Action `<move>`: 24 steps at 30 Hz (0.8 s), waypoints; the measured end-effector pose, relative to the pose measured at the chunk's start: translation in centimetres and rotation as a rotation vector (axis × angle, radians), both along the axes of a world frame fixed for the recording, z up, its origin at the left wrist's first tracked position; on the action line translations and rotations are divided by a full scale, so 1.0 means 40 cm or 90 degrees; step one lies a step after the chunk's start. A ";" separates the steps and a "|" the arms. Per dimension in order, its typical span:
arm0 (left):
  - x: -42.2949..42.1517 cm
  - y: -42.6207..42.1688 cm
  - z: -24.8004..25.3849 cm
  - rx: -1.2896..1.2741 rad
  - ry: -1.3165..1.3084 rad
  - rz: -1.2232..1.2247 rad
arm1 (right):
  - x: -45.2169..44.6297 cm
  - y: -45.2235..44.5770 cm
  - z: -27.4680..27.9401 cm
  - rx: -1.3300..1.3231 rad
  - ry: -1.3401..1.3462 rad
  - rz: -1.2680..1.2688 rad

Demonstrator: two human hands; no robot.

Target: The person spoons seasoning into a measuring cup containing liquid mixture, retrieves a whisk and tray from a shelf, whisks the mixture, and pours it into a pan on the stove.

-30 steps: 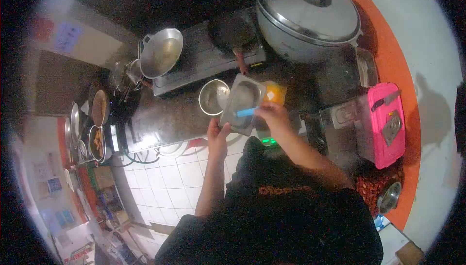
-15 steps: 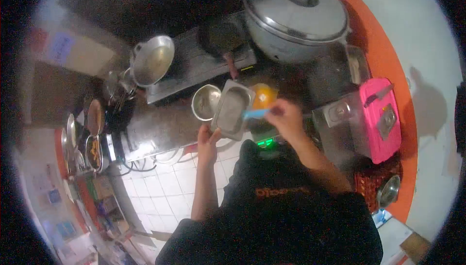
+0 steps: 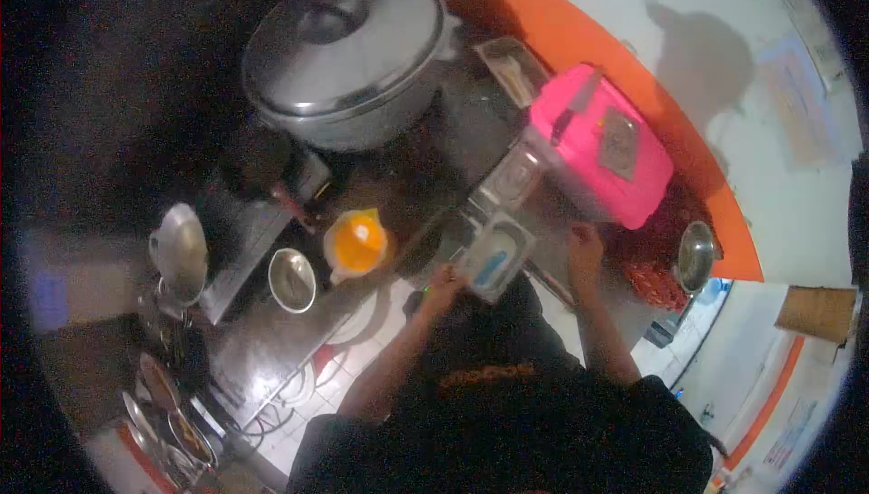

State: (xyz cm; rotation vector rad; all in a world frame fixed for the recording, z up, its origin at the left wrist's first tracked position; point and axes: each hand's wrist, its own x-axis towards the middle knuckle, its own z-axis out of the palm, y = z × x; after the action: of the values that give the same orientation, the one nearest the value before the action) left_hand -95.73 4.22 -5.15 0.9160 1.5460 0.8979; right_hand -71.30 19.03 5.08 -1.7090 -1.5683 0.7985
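Orange contents fill a bowl on the bench; rightward, the left hand's fingers grip a metal pan with a blue utensil inside. The right hand's fingers are too blurred to tell, near the pink lid.

Right hand is pretty smeared, can't really make out my fingers. The blue thing in my small metal tray is a blur too. Shirt lettering? Unreadable. The lid totally hides what's in the big pot.
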 end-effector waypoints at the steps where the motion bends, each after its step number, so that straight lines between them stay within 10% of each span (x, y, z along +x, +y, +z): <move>1: 0.054 0.054 -0.009 -0.057 -0.116 0.043 | 0.048 0.005 -0.026 -0.021 -0.034 -0.047; 6: 0.255 0.199 -0.311 -0.116 -0.434 0.134 | 0.212 0.105 -0.117 -0.007 -0.062 -0.128; 10: 0.351 0.271 -0.612 0.240 0.077 -0.051 | 0.198 0.332 -0.035 0.084 -0.092 -0.116; 14: 0.346 0.356 -0.492 -0.012 -0.111 -0.024 | 0.249 0.586 -0.135 0.253 -0.310 -0.011; 18: 0.312 0.401 -0.227 -0.055 -0.273 0.205 | 0.221 0.671 -0.149 0.047 -0.453 -0.065; 22: 0.267 0.441 -0.399 0.010 -0.420 0.477 | 0.171 0.663 -0.093 -0.014 -0.464 -0.112; 24: 0.230 0.468 -0.271 0.059 -0.390 0.448 | 0.203 0.677 -0.134 -0.009 -0.440 -0.091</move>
State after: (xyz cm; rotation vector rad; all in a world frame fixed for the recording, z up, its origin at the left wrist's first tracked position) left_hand -86.54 22.94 -16.01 0.0847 1.2792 1.5816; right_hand -63.18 46.11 -0.27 -2.2177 -1.8339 0.1333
